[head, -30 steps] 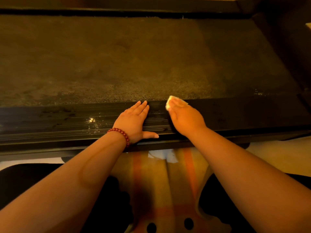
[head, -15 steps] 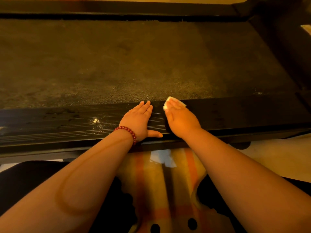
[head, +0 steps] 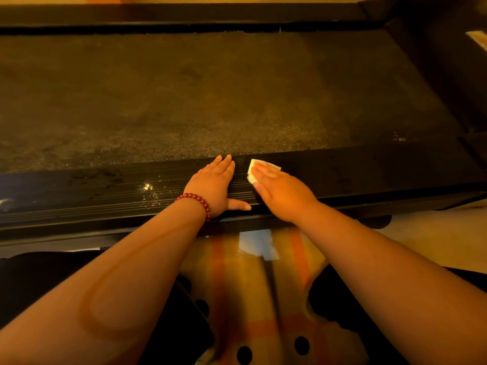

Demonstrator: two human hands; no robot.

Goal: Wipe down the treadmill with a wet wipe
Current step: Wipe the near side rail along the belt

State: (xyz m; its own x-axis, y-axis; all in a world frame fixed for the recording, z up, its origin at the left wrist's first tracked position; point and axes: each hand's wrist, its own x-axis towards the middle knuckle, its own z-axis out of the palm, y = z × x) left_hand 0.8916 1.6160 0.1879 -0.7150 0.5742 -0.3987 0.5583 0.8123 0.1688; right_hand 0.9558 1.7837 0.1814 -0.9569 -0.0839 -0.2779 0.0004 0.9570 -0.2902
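Head view, left grip [head: 213, 185] flat on treadmill rail [head: 369, 169], right grip [head: 282, 191] straight-fingered, pressing wet wipe [head: 253, 164]

We log the treadmill belt [head: 210, 101] as dull grey-brown with a fine dotted weave. Side rail [head: 369, 169]: black, thin parallel ridges, pale specks. Wet wipe [head: 257, 164]: off-white. Bead bracelet [head: 196, 198]: dark red. Mat [head: 237, 285]: yellow, crossed orange stripes, round black dots.

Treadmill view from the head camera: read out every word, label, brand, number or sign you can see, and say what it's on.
None can be read.
Pale sticker-like patch on the black treadmill frame, far right edge: cut off and blurred, unreadable.
White paper sheet on the striped orange mat: no print shows.
White wet wipe under the right hand: blank.
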